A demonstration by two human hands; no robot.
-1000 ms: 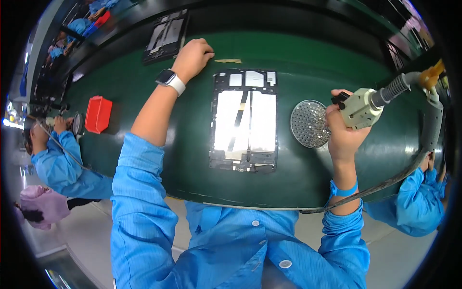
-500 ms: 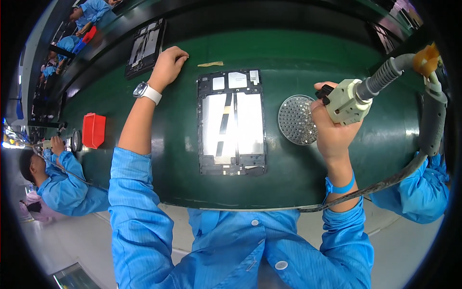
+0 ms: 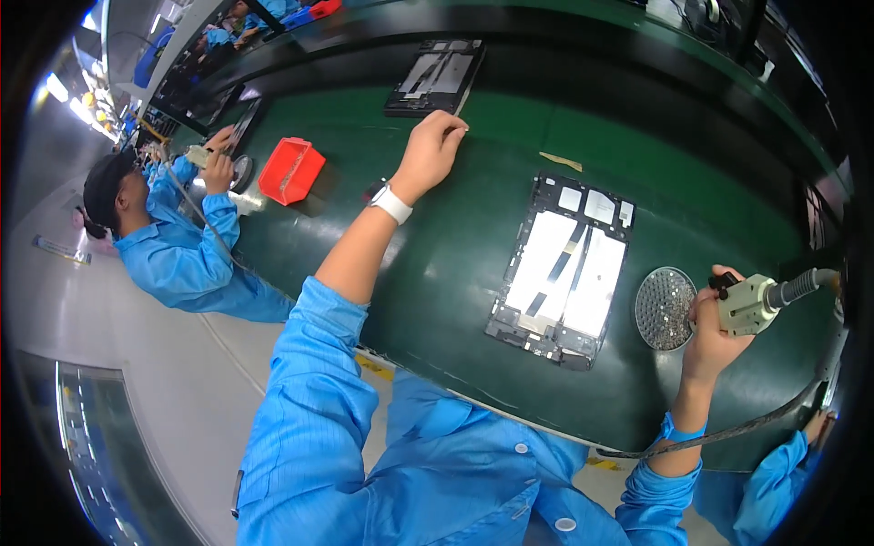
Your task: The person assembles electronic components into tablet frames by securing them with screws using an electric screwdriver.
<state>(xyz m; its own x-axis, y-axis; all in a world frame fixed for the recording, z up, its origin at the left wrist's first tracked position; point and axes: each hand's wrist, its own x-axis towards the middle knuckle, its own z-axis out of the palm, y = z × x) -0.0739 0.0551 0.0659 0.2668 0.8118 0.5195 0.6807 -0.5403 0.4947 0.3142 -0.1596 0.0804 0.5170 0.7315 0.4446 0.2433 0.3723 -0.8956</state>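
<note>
My right hand [image 3: 713,344] is wrapped round a pale electric screwdriver [image 3: 750,306] with a ribbed cable end, at the right edge of a round dimpled metal dish [image 3: 657,309] holding small screws. The tool's tip is hidden. To the dish's left lies an opened tablet housing [image 3: 583,278], its silvery battery area and dark ribbon strips facing up. My left hand [image 3: 428,153], thumb and fingers pinched together, rests at the near edge of the far tablet housing stack [image 3: 441,76]. A tiny bright speck shows at its fingertips, too small to name.
A yellowish strip [image 3: 561,161] lies beyond the opened housing on the green bench [image 3: 437,309]. A red bin [image 3: 291,171] stands to the left, near a co-worker in blue [image 3: 168,250]. The thick tool cable [image 3: 728,435] sags across my right forearm. A dark shelf runs along the back.
My view has turned left, so the bench things sit further right in the picture. Both hands keep about the same places beside the far housing and the dish.
</note>
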